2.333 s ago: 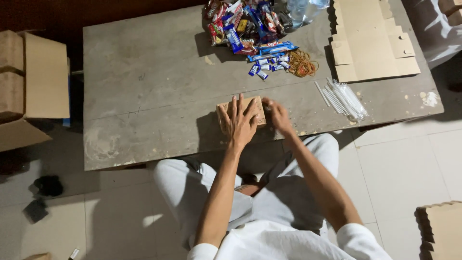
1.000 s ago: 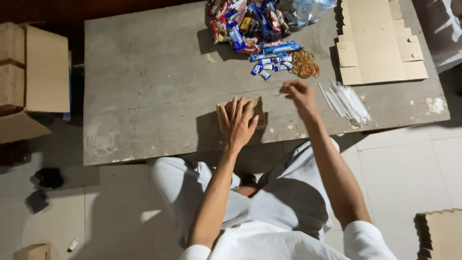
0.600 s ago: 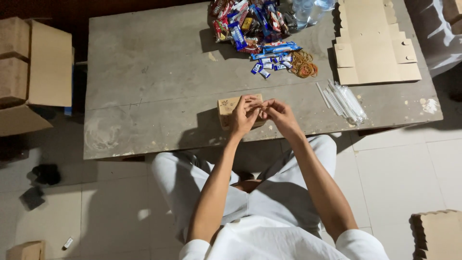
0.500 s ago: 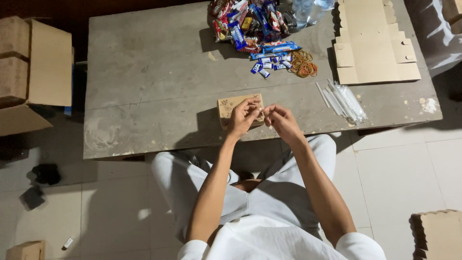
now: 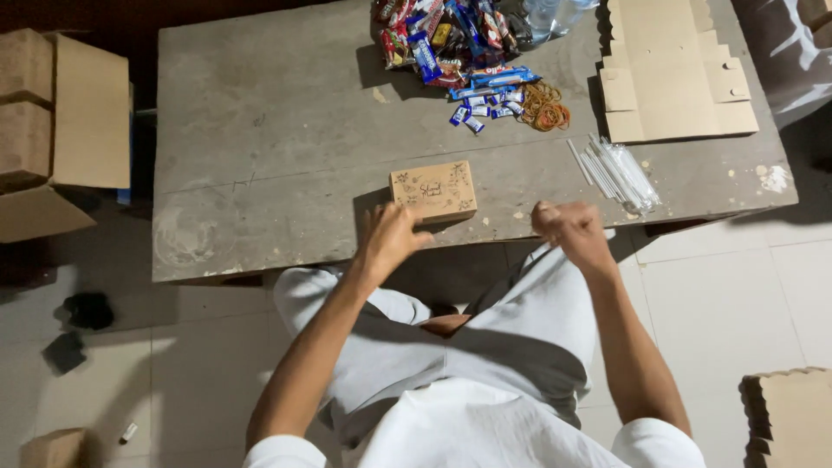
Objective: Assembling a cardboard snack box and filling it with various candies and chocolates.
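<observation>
A small closed brown cardboard box (image 5: 433, 191) with a printed lid lies near the front edge of the grey table (image 5: 260, 156). My left hand (image 5: 388, 240) is just in front of the box's near left corner, off it, blurred, with its fingers loosely curled. My right hand (image 5: 568, 230) is balled into a fist at the table's front edge, well to the right of the box. I see nothing in either hand. A heap of orange rubber bands (image 5: 543, 106) lies behind the box to the right.
A heap of wrapped snacks (image 5: 446, 39) sits at the table's far edge. Flat cardboard blanks (image 5: 672, 74) lie at the far right, clear plastic sleeves (image 5: 617, 169) beside them. Cardboard boxes (image 5: 52, 130) stand left of the table, another box (image 5: 789, 416) on the tiled floor at the right.
My right hand reached to the rubber bands, came back to meet my left hand at the box, and now both hands have pulled apart and off the box.
</observation>
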